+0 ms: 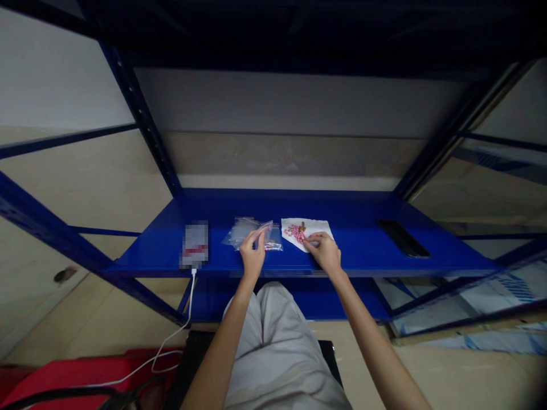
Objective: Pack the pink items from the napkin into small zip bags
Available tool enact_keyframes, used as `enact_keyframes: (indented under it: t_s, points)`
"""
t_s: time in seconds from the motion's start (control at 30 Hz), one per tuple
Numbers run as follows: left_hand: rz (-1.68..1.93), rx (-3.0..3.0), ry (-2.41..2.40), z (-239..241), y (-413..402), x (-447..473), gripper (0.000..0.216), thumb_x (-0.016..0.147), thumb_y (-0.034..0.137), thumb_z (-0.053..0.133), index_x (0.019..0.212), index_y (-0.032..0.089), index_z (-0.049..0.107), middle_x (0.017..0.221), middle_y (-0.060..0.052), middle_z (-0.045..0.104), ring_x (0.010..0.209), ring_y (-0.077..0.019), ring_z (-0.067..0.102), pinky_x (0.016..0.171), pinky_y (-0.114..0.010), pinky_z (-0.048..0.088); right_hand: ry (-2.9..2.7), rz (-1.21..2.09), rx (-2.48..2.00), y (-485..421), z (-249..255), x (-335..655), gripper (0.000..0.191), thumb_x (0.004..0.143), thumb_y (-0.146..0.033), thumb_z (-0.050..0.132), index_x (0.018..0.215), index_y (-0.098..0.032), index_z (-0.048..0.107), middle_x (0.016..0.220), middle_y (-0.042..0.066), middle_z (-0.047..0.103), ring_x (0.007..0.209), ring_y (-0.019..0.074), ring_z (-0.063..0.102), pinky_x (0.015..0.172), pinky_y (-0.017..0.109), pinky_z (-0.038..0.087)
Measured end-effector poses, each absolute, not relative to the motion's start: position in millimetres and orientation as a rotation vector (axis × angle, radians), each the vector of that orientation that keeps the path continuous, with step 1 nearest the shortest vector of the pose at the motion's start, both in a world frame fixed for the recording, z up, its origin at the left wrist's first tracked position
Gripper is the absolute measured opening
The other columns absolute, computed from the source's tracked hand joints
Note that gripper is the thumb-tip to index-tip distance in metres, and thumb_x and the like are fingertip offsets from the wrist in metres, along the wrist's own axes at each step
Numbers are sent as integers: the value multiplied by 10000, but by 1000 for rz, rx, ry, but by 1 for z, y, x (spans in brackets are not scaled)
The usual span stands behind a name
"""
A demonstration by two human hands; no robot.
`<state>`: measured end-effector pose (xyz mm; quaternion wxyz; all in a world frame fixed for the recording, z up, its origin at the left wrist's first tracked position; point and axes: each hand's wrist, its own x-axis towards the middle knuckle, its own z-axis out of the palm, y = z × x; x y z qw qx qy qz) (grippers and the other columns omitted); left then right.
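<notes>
On the blue shelf (350,250) lies a small stack of clear plastic bags (243,229). My left hand (253,253) pinches the edge of one clear bag (269,233) that holds a few pink pieces. To the right, a white paper sheet (314,226) carries a pile of small pink pieces (294,232) with a brownish bit at the top. My right hand (325,250) rests on the sheet's near edge, its fingertips closed by the pink pile; anything between them is too small to see.
A phone (195,244) lies at the shelf's left with a white cable (179,330) hanging to the floor. A black flat object (402,237) lies at the right. Blue rack posts (141,119) frame the shelf. A red object (85,376) sits low at the left.
</notes>
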<state>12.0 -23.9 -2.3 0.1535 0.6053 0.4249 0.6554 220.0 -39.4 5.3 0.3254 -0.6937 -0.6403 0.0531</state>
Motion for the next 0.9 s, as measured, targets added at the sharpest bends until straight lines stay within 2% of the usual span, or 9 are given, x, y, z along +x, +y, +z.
enact_keyframes:
  t_s: [0.17,0.37,0.6,0.9]
  points:
    - [1902,1732,1260,0,-25,12,139,779,272,562,812,173,653,804,-44,655,807,-164,611,764,-303,473,-1653,139,-1843,-40,7,221,218,720,-413,581,767,-246,712,940,28,622,714,160,601,520,222,389]
    - [1903,1725,1224,2,-25,12,185,816,238,505,914,168,645,899,-64,662,892,-173,606,829,-331,460,-1580,105,-1852,-39,10,226,215,694,-441,603,745,-263,711,957,20,629,683,152,590,512,218,376]
    - [1945,1709,1275,2,-25,11,133,782,253,561,840,164,642,840,-47,627,838,-160,594,786,-314,466,-1555,111,-1815,-39,16,229,197,684,-418,623,741,-252,713,945,25,628,600,126,562,521,231,396]
    - [1915,1989,1232,-7,-28,14,56,737,240,628,739,206,672,845,-26,611,772,-137,568,715,-285,449,-1725,215,-1318,-57,63,198,206,735,-385,608,786,-213,710,954,56,601,505,79,483,512,237,446]
